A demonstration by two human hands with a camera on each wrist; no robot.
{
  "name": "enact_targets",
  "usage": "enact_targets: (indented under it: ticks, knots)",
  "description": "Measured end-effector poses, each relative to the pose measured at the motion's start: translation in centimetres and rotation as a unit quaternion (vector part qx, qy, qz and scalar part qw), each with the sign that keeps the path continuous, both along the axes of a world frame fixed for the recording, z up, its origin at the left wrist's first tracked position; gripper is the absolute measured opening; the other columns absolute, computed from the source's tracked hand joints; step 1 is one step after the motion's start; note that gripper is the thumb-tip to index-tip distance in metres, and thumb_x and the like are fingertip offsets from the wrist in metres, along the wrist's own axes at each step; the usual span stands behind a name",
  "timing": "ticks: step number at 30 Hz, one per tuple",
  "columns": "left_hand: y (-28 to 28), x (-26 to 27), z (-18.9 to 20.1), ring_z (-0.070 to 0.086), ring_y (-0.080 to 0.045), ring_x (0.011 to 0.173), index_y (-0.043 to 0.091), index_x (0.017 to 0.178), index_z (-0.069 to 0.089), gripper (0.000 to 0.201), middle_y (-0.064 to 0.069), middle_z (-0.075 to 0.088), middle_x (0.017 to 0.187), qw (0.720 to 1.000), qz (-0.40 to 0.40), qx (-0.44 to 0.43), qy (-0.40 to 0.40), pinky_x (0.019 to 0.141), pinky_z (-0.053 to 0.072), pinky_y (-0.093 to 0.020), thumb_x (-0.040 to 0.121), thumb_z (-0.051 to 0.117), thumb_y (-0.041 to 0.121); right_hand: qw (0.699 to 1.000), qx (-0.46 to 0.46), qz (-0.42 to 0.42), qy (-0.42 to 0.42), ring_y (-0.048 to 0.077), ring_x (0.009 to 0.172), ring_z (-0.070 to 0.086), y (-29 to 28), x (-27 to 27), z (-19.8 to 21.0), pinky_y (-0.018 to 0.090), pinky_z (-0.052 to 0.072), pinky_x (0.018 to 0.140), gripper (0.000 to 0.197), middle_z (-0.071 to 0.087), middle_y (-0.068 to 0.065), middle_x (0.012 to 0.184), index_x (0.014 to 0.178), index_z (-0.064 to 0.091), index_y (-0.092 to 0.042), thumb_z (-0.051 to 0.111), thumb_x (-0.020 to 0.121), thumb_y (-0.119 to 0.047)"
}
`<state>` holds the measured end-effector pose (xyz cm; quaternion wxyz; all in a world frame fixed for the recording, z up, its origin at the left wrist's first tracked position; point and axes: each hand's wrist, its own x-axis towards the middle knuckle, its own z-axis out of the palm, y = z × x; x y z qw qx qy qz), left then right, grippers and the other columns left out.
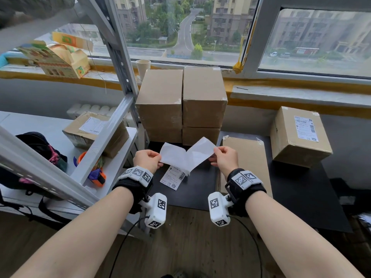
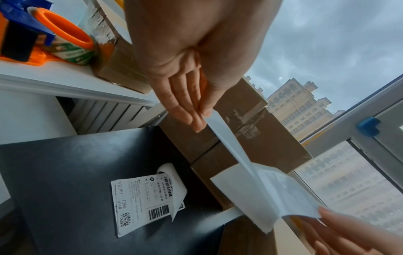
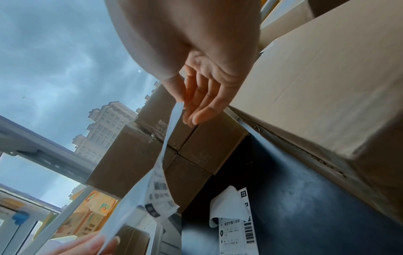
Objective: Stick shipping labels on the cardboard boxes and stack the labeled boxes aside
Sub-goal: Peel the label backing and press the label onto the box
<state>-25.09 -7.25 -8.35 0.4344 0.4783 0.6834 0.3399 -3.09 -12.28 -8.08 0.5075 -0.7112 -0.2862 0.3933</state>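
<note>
My left hand [image 1: 156, 158] and right hand [image 1: 217, 152] each pinch one end of a white shipping label sheet [image 1: 186, 155], held in a V above the black table [image 1: 196, 189]. Its two layers are pulled apart and still joined at the bottom. In the right wrist view, print shows on the layer [image 3: 159, 195] that runs down from my right hand [image 3: 185, 110]. The layer [image 2: 229, 138] in my left hand [image 2: 201, 119] looks blank. A flat unlabeled cardboard box [image 1: 247, 157] lies beside my right hand. A labeled box [image 1: 299, 137] sits at the far right.
Several plain boxes [image 1: 180, 101] are stacked against the window sill straight ahead. A second printed label [image 1: 173, 178] lies curled on the table. On the metal shelf [image 1: 112, 127] at left are a labeled box [image 1: 90, 131], an orange tape dispenser [image 1: 96, 175] and a black bag [image 1: 40, 149].
</note>
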Motion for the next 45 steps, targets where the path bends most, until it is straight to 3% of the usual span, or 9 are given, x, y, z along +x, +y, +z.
enact_targets:
  ticks: [8,14,19,24,29,35,38,42,45]
  knots:
    - [0.2,-0.6,-1.0,0.067,-0.017,0.058,0.006,0.076,0.066,0.011,-0.013,0.067,0.074,1.0,0.014,-0.001,0.014,0.06,0.057,-0.02,0.084,0.064,0.001,0.99,0.013,-0.084,-0.114,0.028,0.084,0.06,0.0,2.2,0.2,0.051,0.054,0.081,0.013,0.058,-0.001,0.073,0.08,0.057,-0.016,0.053,0.091,-0.021]
    - [0.7,-0.5,-3.0,0.066,-0.018,0.054,0.011,0.064,0.064,0.023,-0.008,0.065,0.06,0.999,-0.002,-0.027,0.023,0.068,0.058,-0.028,0.083,0.061,-0.002,0.986,0.047,-0.076,-0.138,0.027,0.071,0.06,0.2,2.1,0.1,0.047,0.054,0.079,0.013,0.06,0.002,0.066,0.081,0.056,-0.016,0.052,0.093,-0.02]
    - [1.5,0.0,-4.8,0.066,-0.022,0.057,0.01,0.068,0.065,0.021,-0.007,0.065,0.056,0.997,-0.023,-0.065,-0.016,0.069,0.059,-0.031,0.084,0.061,-0.002,0.988,0.064,0.009,-0.137,0.017,0.054,0.053,1.2,0.3,-0.1,0.038,0.049,0.063,0.014,0.06,0.002,0.061,0.081,0.057,-0.013,0.052,0.094,-0.016]
    - [3.1,1.0,-7.2,0.067,-0.016,0.054,0.006,0.076,0.064,0.011,-0.012,0.065,0.062,0.994,-0.036,-0.092,-0.051,0.066,0.058,-0.031,0.085,0.062,0.001,0.989,0.053,0.063,-0.121,0.014,0.058,0.057,2.5,-1.2,-1.0,0.032,0.051,0.059,0.017,0.066,0.003,0.07,0.077,0.059,-0.017,0.054,0.093,-0.014]
    - [4.8,1.7,-9.1,0.069,-0.025,0.065,0.013,0.082,0.061,0.008,-0.007,0.066,0.063,0.995,-0.028,-0.098,-0.013,0.072,0.059,-0.038,0.084,0.063,0.005,0.988,0.036,0.09,-0.12,0.012,0.063,0.061,3.4,-1.8,-2.1,0.032,0.053,0.062,0.013,0.069,0.004,0.081,0.082,0.061,-0.019,0.056,0.092,-0.014]
    - [5.7,1.4,-8.6,0.063,-0.026,0.103,0.01,0.109,0.066,0.025,-0.008,0.069,0.106,0.986,-0.098,-0.085,0.104,0.083,0.04,-0.023,0.084,0.062,0.013,0.985,0.023,0.101,-0.141,0.016,0.068,0.065,3.6,-2.0,-2.8,0.032,0.054,0.066,0.016,0.071,0.004,0.081,0.077,0.062,-0.028,0.061,0.089,-0.017]
    - [6.1,1.7,-7.8,0.064,-0.025,0.093,0.008,0.101,0.069,0.02,-0.007,0.068,0.094,0.987,-0.116,-0.08,0.079,0.084,0.047,-0.027,0.087,0.06,0.019,0.981,0.027,0.116,-0.156,0.019,0.075,0.067,3.3,-2.0,-2.6,0.034,0.056,0.071,0.02,0.07,-0.001,0.08,0.075,0.061,-0.033,0.063,0.087,-0.018]
    - [6.2,3.5,-5.0,0.055,-0.012,0.05,0.003,0.082,0.063,0.029,-0.01,0.064,0.072,0.978,-0.132,-0.136,-0.09,0.048,0.046,-0.017,0.097,0.049,0.024,0.973,0.04,0.14,-0.182,0.014,0.076,0.065,2.8,-2.1,-2.0,0.032,0.056,0.071,0.006,0.067,-0.007,0.076,0.081,0.067,-0.025,0.068,0.084,-0.02]
    - [6.3,4.6,-2.9,0.057,-0.012,0.052,0.007,0.08,0.063,0.026,-0.006,0.064,0.072,0.971,-0.153,-0.136,-0.125,0.044,0.044,-0.014,0.095,0.052,0.026,0.966,0.052,0.156,-0.2,0.006,0.077,0.065,1.9,-1.9,-1.0,0.019,0.052,0.074,0.006,0.068,-0.007,0.081,0.085,0.069,-0.021,0.069,0.083,-0.015]
